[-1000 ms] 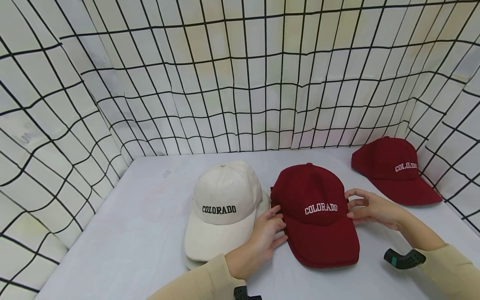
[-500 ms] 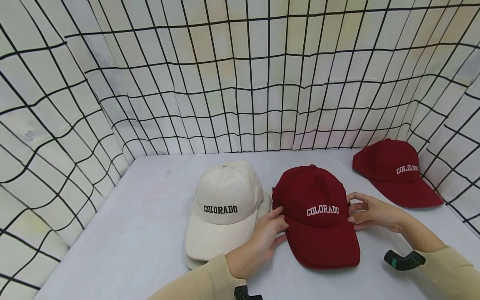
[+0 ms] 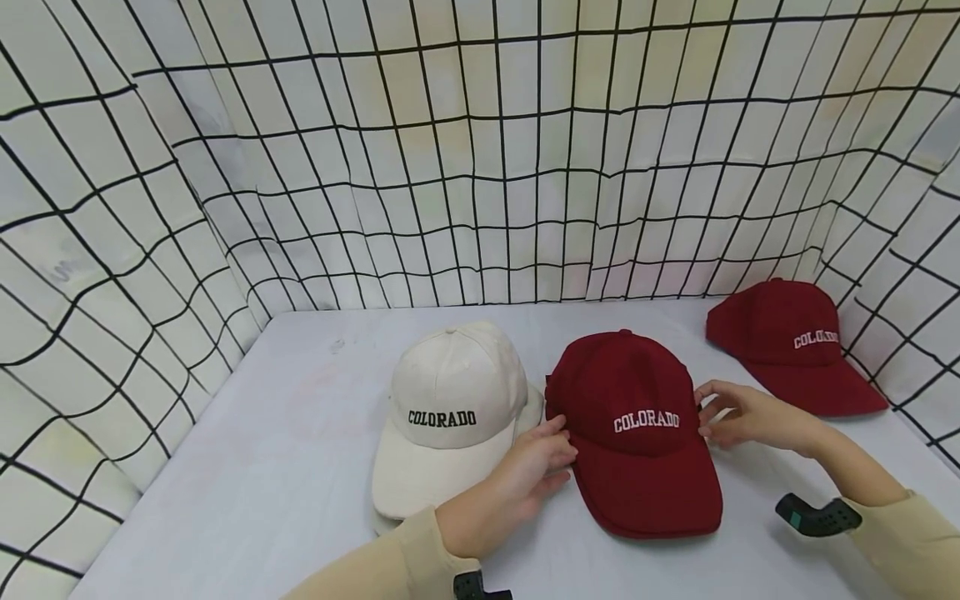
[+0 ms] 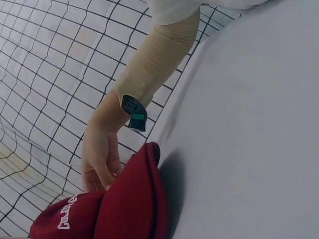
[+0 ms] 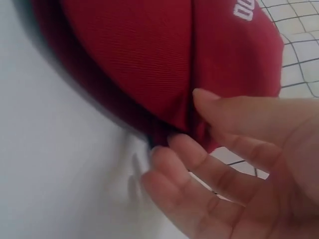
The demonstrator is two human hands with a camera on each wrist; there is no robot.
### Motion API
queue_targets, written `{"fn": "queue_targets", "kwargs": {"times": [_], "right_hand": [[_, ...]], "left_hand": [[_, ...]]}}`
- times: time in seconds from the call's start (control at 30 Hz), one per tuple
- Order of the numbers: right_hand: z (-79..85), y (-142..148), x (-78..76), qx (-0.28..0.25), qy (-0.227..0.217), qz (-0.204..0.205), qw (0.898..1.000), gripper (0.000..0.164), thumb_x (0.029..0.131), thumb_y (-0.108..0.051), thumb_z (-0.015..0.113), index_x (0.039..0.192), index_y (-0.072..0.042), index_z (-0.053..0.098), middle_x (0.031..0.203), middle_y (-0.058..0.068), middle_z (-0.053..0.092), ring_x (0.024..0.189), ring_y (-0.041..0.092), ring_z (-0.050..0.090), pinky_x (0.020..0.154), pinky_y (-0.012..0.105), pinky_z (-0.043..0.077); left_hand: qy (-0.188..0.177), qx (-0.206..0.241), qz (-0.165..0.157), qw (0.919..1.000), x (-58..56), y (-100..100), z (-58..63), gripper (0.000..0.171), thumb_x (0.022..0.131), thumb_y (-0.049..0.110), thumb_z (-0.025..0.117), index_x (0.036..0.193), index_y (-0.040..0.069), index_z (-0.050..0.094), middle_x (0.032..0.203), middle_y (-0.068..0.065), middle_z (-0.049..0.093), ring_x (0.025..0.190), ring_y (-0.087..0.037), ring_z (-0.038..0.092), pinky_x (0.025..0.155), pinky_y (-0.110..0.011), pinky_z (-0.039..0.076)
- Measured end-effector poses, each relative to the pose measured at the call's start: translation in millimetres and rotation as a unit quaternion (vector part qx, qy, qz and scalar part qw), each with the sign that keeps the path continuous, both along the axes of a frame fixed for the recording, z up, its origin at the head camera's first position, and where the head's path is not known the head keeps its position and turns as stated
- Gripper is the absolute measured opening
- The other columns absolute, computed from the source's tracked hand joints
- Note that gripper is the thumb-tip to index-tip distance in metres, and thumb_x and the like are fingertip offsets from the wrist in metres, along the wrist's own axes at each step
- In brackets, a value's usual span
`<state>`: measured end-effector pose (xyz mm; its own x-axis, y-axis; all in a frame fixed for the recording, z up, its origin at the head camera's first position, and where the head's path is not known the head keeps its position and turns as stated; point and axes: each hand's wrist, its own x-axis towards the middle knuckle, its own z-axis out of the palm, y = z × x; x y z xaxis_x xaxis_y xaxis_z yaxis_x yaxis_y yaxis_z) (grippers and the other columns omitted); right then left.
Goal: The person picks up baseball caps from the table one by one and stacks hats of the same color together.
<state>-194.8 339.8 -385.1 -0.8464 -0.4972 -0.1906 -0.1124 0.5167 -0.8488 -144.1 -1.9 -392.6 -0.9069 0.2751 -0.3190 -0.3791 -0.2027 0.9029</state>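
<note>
A dark red baseball cap (image 3: 645, 483) with COLORADO on its front rests on the white table, brim toward me. Beneath its brim a second red edge shows in the right wrist view. My left hand (image 3: 521, 471) lies along the cap's left side, fingertips at the crown's base. On the other side, my right hand (image 3: 753, 421) has its fingertips right at the cap's edge. In the right wrist view the thumb (image 5: 207, 102) is against the red fabric where brim meets crown, while the other fingers are loosely bent beneath the edge.
Just left of the red cap stands a cream COLORADO cap (image 3: 450, 375), with another pale brim showing underneath. Another red cap (image 3: 787, 350) sits at the back right by the netting. Black grid netting (image 3: 525, 150) over white sheeting walls the table's back and sides.
The right hand's fingers have loosened slightly at the cap's edge, and its wrist has shifted a little right. My left forearm has drawn slightly left. The caps stay in place.
</note>
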Motion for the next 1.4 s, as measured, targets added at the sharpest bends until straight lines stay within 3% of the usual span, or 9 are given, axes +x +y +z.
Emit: {"fn": "queue_targets", "kwargs": {"times": [0.2, 0.4, 0.6, 0.77, 0.9, 1.03, 1.27, 1.4], "right_hand": [[10.4, -1.2, 3.8, 0.06, 0.102, -0.028, 0.993, 0.034, 0.096, -0.004, 0.066, 0.126, 0.008, 0.059, 0.109, 0.012, 0.069, 0.092, 0.02, 0.068, 0.075, 0.028, 0.058], [23.6, 4.3, 5.7, 0.075, 0.16, -0.081, 0.981, 0.031, 0.098, -0.005, 0.064, 0.126, 0.007, 0.064, 0.109, 0.016, 0.07, 0.09, 0.022, 0.07, 0.075, 0.029, 0.058], [36.5, 14.0, 6.5, 0.096, 0.209, -0.132, 0.964, 0.028, 0.102, -0.011, 0.064, 0.126, 0.003, 0.067, 0.111, 0.018, 0.072, 0.087, 0.009, 0.069, 0.072, 0.027, 0.056], [45.0, 26.1, 8.0, 0.092, 0.24, -0.178, 0.95, 0.029, 0.103, -0.015, 0.064, 0.126, 0.003, 0.066, 0.107, 0.013, 0.073, 0.085, -0.004, 0.065, 0.07, 0.017, 0.053], [50.2, 37.9, 8.5, 0.076, 0.245, -0.217, 0.942, 0.032, 0.104, -0.016, 0.062, 0.127, 0.006, 0.063, 0.104, -0.001, 0.073, 0.084, -0.009, 0.064, 0.071, 0.009, 0.05], [53.6, 47.9, 9.1, 0.074, 0.249, -0.271, 0.927, 0.035, 0.106, -0.019, 0.058, 0.128, 0.008, 0.06, 0.101, -0.008, 0.07, 0.08, -0.015, 0.06, 0.069, 0.005, 0.048], [50.2, 63.4, 8.0, 0.037, 0.259, -0.337, 0.904, 0.031, 0.107, -0.021, 0.057, 0.122, 0.006, 0.062, 0.088, -0.034, 0.06, 0.076, -0.016, 0.059, 0.068, 0.005, 0.047], [46.3, 77.3, 4.9, 0.048, 0.252, -0.366, 0.895, 0.043, 0.107, -0.026, 0.054, 0.129, 0.01, 0.057, 0.089, -0.036, 0.054, 0.076, -0.017, 0.055, 0.066, 0.005, 0.048]], "left_hand": [[0.028, -0.01, -0.029, 0.9991, 3.5, -7.5, 7.9, 0.068, 0.087, 0.002, 0.055, 0.154, -0.004, 0.04, 0.156, -0.025, 0.039, 0.121, -0.028, 0.056, 0.11, -0.055, 0.037], [0.084, -0.01, -0.075, 0.9936, 7.8, -11.2, 25.5, 0.065, 0.09, 0.004, 0.057, 0.153, 0.002, 0.044, 0.156, -0.016, 0.041, 0.138, -0.035, 0.046, 0.114, -0.055, 0.033], [0.135, -0.023, -0.129, 0.9822, -3.4, -7.8, 49.9, 0.057, 0.097, 0.009, 0.056, 0.153, 0.006, 0.046, 0.152, -0.01, 0.047, 0.137, -0.03, 0.049, 0.115, -0.05, 0.035], [0.156, -0.01, -0.155, 0.9754, -14.6, 2.8, 68.9, 0.057, 0.099, 0.011, 0.055, 0.155, 0.009, 0.044, 0.151, -0.01, 0.05, 0.136, -0.028, 0.051, 0.115, -0.049, 0.036], [0.159, -0.003, -0.154, 0.9753, -22.1, 20.6, 80.8, 0.052, 0.101, 0.009, 0.055, 0.152, 0.01, 0.048, 0.146, -0.008, 0.055, 0.132, -0.024, 0.055, 0.113, -0.047, 0.039], [0.158, 0.01, -0.15, 0.9759, -28.6, 45.7, 87.0, 0.047, 0.102, 0.008, 0.056, 0.149, 0.009, 0.053, 0.141, -0.007, 0.06, 0.124, -0.02, 0.06, 0.11, -0.044, 0.043], [0.148, 0.035, -0.12, 0.981, -37.4, 82.1, 87.9, 0.041, 0.099, 0.008, 0.061, 0.14, 0.013, 0.061, 0.123, 0.002, 0.068, 0.115, -0.014, 0.062, 0.108, -0.045, 0.045], [0.139, 0.048, -0.095, 0.9845, -40.5, 100.9, 87.8, 0.037, 0.099, 0.006, 0.062, 0.135, 0.014, 0.065, 0.117, 0.004, 0.069, 0.114, -0.015, 0.062, 0.107, -0.045, 0.046]]}}
